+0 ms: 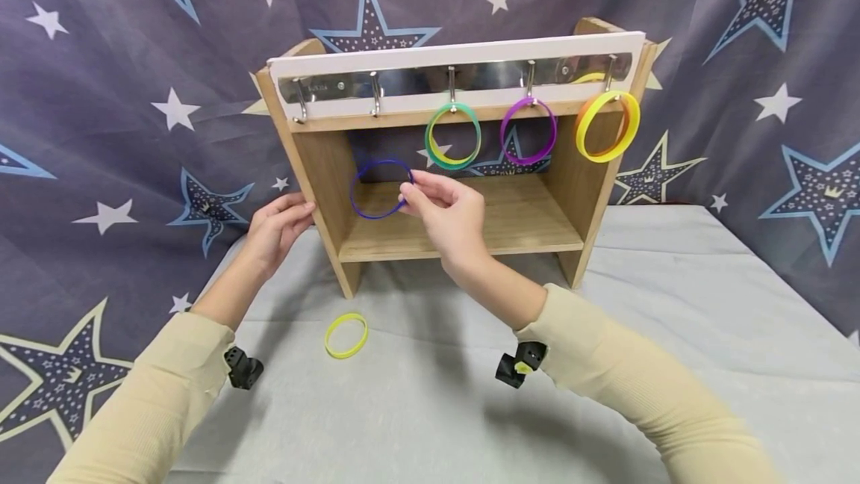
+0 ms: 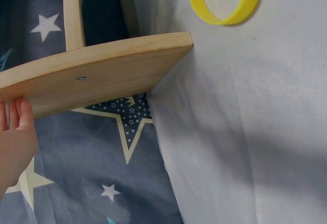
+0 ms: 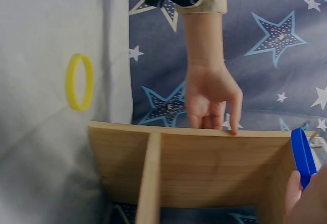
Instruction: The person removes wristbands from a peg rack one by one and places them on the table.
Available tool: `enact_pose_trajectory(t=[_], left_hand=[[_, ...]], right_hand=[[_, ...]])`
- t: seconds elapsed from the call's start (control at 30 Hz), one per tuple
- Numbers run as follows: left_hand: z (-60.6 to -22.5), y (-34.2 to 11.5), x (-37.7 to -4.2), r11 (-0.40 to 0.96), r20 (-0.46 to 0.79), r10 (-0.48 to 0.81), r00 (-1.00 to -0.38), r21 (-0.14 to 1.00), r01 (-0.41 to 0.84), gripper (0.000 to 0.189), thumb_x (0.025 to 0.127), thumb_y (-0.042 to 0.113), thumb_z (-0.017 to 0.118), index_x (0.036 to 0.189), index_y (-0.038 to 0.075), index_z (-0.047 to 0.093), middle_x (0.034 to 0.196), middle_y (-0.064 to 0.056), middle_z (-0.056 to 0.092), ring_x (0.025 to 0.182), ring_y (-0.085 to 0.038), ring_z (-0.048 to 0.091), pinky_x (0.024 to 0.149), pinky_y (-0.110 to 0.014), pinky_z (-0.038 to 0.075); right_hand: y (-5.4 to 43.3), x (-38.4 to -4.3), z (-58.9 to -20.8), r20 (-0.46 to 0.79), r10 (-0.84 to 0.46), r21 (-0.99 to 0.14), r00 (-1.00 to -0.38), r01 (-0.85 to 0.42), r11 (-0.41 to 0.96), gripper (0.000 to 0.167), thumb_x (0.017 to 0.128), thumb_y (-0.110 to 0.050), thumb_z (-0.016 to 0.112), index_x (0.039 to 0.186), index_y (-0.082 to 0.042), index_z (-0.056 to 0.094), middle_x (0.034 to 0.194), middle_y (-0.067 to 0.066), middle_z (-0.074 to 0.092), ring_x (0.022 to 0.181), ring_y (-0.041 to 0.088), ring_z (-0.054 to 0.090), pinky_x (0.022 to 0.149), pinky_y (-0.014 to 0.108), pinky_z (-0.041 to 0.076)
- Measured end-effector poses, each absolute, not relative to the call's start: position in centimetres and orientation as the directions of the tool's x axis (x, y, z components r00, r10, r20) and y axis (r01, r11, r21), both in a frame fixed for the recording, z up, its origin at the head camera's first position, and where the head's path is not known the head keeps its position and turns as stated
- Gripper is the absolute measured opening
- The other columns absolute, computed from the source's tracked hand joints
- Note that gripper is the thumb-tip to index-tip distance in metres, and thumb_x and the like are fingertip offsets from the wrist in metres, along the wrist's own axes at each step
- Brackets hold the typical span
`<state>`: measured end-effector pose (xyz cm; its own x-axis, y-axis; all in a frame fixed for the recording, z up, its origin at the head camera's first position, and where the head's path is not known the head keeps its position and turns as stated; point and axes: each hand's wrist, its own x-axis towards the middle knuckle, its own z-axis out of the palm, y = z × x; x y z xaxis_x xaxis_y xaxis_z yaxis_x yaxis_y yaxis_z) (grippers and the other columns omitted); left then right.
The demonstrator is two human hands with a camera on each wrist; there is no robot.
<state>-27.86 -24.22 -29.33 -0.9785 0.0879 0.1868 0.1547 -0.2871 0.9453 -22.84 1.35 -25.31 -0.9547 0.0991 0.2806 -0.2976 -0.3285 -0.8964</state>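
My right hand [image 1: 452, 219] pinches a thin blue wristband [image 3: 302, 156] between thumb and fingers, in front of the opening of a wooden shelf unit [image 1: 463, 246]. The band hangs out to the left of the fingertips, below the two left hooks. Against the outer left side panel [image 2: 97, 75] of the unit rests my left hand [image 1: 277, 234], its fingers extended along the wood. On the cloth in front of the unit lies a yellow wristband [image 1: 346, 355].
A metal hook rail [image 1: 416, 81] runs along the unit's top front. From its hooks hang a green wristband [image 1: 428, 137] with a yellow one inside, a purple wristband [image 1: 503, 133], and a yellow wristband [image 1: 634, 125] with an orange one. Star-patterned fabric [image 1: 222, 43] hangs behind.
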Motion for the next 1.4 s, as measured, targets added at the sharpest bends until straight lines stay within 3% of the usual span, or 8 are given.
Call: enact_pose_trajectory(t=[0.2,0.37,0.47,0.6,0.8,1.0,1.1,1.4], left_hand=[[-29.4,-24.3,-27.9,-0.287,0.193,0.09,-0.977,0.944,0.16,0.017,0.093,-0.001,0.054,0.092,0.01,0.068,0.097,0.003,0.068,0.094,-0.005,0.064,0.089,-0.015,0.052],[-29.4,-24.3,-27.9,-0.295,0.199,0.095,-0.975,0.941,0.163,0.018,0.093,-0.002,0.053,0.092,0.01,0.068,0.096,0.003,0.068,0.094,-0.005,0.064,0.089,-0.015,0.052],[-29.4,-24.3,-28.0,-0.298,0.202,0.098,-0.974,0.94,0.165,0.019,0.093,-0.002,0.053,0.092,0.01,0.068,0.096,0.002,0.068,0.093,-0.006,0.064,0.088,-0.016,0.052],[-29.5,-24.2,-28.0,-0.298,0.21,0.1,-0.973,0.939,0.172,0.02,0.093,-0.002,0.053,0.092,0.01,0.068,0.096,0.002,0.068,0.093,-0.006,0.065,0.088,-0.016,0.052],[-29.5,-24.1,-28.0,-0.303,0.217,0.097,-0.971,0.936,0.179,0.02,0.093,-0.003,0.053,0.092,0.009,0.068,0.095,0.002,0.068,0.093,-0.006,0.065,0.088,-0.016,0.052],[-29.5,-24.2,-27.9,-0.294,0.217,0.093,-0.972,0.938,0.182,0.02,0.094,-0.002,0.052,0.092,0.01,0.068,0.096,0.002,0.068,0.093,-0.006,0.064,0.088,-0.016,0.052],[-29.5,-24.2,-28.0,-0.301,0.219,0.095,-0.971,0.936,0.182,0.02,0.094,-0.002,0.052,0.092,0.01,0.068,0.095,0.002,0.069,0.093,-0.006,0.064,0.087,-0.016,0.052],[-29.6,-24.2,-28.0,-0.295,0.216,0.092,-0.972,0.938,0.18,0.019,0.093,-0.002,0.053,0.092,0.01,0.068,0.095,0.002,0.068,0.092,-0.006,0.065,0.087,-0.016,0.052]], right_hand=[[1.5,-23.1,-26.7,0.096,0.05,-0.929,-0.994,-0.108,-0.354,0.026,0.083,0.004,0.069,0.109,0.009,0.067,0.073,0.003,0.07,0.06,0.006,0.067,0.072,0.028,0.061],[1.6,-23.0,-27.9,-0.045,-0.005,-0.923,-0.999,0.043,-0.382,0.029,0.085,0.005,0.068,0.113,0.01,0.065,0.069,0.0,0.068,0.061,0.008,0.067,0.09,0.041,0.056],[1.7,-23.0,-28.5,-0.104,-0.034,-0.915,-0.994,0.109,-0.388,0.029,0.085,0.006,0.066,0.114,0.01,0.064,0.072,0.002,0.068,0.066,0.011,0.068,0.093,0.043,0.054],[1.8,-23.0,-29.3,-0.169,-0.068,-0.912,-0.983,0.182,-0.367,0.029,0.086,0.006,0.066,0.114,0.008,0.065,0.079,0.007,0.069,0.069,0.013,0.068,0.084,0.036,0.058],[1.8,-23.1,-30.7,-0.223,-0.093,-0.922,-0.97,0.241,-0.304,0.03,0.088,0.004,0.063,0.118,0.009,0.063,0.109,0.027,0.069,0.072,0.014,0.067,0.082,0.033,0.059],[2.0,-23.1,-32.8,-0.253,-0.109,-0.937,-0.961,0.271,-0.219,0.027,0.089,0.003,0.063,0.115,0.009,0.064,0.084,0.012,0.072,0.065,0.009,0.065,0.069,0.023,0.06],[2.2,-23.0,-33.7,-0.272,-0.116,-0.943,-0.955,0.289,-0.168,0.025,0.088,0.001,0.064,0.113,0.009,0.065,0.079,0.008,0.072,0.065,0.009,0.066,0.065,0.02,0.058],[2.1,-22.2,-37.3,-0.335,-0.119,-0.939,-0.935,0.342,-0.043,0.023,0.088,0.002,0.065,0.11,0.008,0.066,0.103,0.025,0.071,0.068,0.01,0.068,0.064,0.02,0.059]])
